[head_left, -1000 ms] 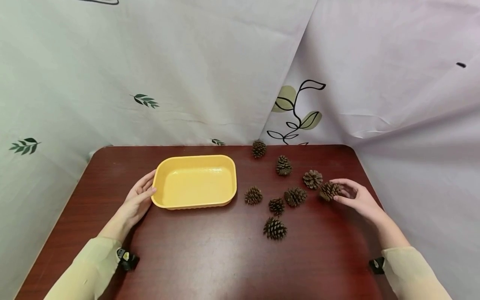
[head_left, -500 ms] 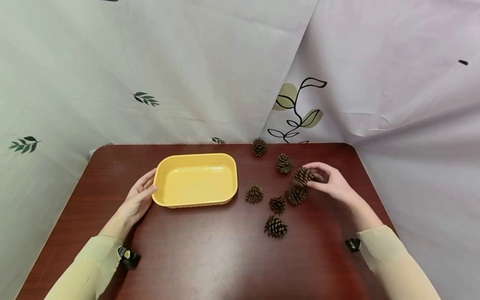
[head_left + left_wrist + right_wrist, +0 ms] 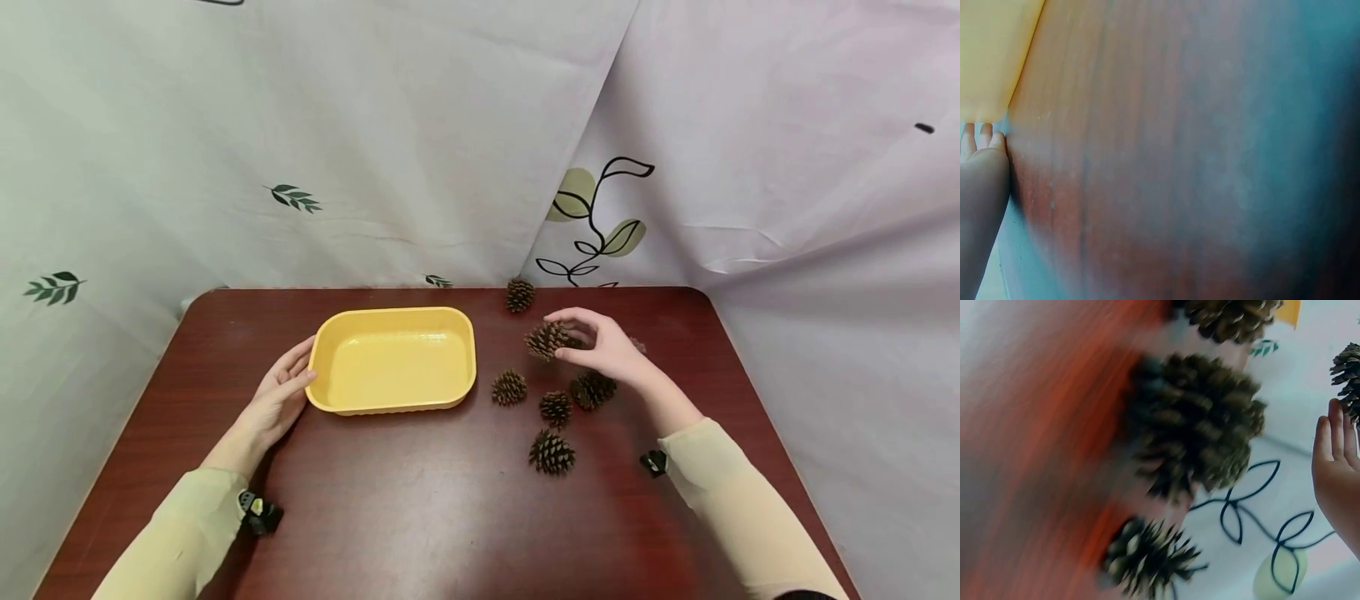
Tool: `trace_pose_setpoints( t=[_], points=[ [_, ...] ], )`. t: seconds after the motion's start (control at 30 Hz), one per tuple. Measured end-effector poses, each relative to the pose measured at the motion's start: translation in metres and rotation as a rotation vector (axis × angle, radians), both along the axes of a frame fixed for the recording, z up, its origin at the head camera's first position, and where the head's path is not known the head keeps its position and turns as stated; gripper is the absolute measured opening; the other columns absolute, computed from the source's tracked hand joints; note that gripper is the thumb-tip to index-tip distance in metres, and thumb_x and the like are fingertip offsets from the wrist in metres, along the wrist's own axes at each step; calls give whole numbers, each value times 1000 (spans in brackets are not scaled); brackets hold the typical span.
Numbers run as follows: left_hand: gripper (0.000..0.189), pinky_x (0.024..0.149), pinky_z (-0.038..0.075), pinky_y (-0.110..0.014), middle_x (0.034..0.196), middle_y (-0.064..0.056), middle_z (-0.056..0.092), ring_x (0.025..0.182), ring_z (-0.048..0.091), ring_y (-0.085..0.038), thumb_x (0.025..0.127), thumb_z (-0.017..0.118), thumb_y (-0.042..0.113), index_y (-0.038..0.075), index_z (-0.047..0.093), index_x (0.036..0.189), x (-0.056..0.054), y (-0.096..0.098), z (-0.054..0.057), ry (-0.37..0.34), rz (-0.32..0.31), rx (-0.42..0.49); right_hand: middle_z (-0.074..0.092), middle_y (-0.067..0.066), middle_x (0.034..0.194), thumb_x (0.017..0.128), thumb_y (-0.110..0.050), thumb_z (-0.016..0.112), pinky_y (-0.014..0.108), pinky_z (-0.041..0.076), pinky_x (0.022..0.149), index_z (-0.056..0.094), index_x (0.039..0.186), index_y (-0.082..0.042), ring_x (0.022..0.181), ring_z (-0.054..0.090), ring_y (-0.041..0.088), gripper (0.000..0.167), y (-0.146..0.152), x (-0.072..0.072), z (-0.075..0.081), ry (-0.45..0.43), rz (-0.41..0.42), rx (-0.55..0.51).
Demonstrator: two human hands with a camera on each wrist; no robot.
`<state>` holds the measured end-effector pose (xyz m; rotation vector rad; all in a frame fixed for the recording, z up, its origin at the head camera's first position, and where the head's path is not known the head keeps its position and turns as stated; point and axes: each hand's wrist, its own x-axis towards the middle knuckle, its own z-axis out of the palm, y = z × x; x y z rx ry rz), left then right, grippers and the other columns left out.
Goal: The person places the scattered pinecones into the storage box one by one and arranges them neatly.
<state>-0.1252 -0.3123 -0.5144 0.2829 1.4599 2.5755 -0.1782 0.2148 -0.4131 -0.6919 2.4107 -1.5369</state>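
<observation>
In the head view my right hand pinches a brown pine cone between thumb and fingers, above the table's right half. The right wrist view shows that pine cone at the fingertips. My left hand holds the left side of a yellow rectangular tray, thumb at the rim and fingers along the outer wall. The tray's inside is bare. Other pine cones lie about the right hand: one nearer the tray, a small pine cone, a front pine cone, and one under the forearm.
A pine cone lies at the back edge of the dark red-brown table. Behind the right hand a pine cone is mostly hidden. White patterned cloth hangs behind and beside the table.
My right hand has moved left with the gripped pine cone, passing over other cones on the table. The left hand and tray have stayed in place.
</observation>
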Motion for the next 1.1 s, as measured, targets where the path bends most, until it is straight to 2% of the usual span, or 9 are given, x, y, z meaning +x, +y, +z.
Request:
trace_pose_setpoints(
  t=[0.1,0.23,0.53,0.8,1.1],
  points=[
    [56,103,55,-18,146,8,65,132,63,-2,106,39,-15,18,57,148,0,0,-1,2,-1,-6,61,20,147,94,1,77,49,44,122,62,142,1,141,54,25,50,-15,-4,3,-11,27,4],
    [56,104,54,-18,147,9,65,133,62,-2,106,38,-15,18,56,148,-1,-1,-1,5,-5,-13,61,18,147,94,-1,78,55,41,123,62,142,1,143,53,37,50,-35,-11,8,-22,59,8],
    [56,105,54,-18,148,9,64,134,61,-2,107,38,-14,18,55,149,-1,-2,-2,5,-19,-8,64,16,144,93,-3,80,48,44,123,64,140,1,139,58,33,50,-83,-24,13,-5,139,17],
    [56,106,54,-20,149,6,63,135,61,-4,107,37,-14,16,54,151,-1,-4,-2,22,-27,10,64,16,144,91,-2,80,46,50,117,65,138,-1,131,64,32,49,-124,-29,16,-7,191,7],
    [56,105,53,-19,149,7,63,134,61,-3,107,37,-14,16,54,151,-1,-2,-2,31,-26,7,67,17,139,90,-2,82,35,50,117,67,135,-1,126,65,31,47,-169,-31,9,-39,221,5]
  ],
)
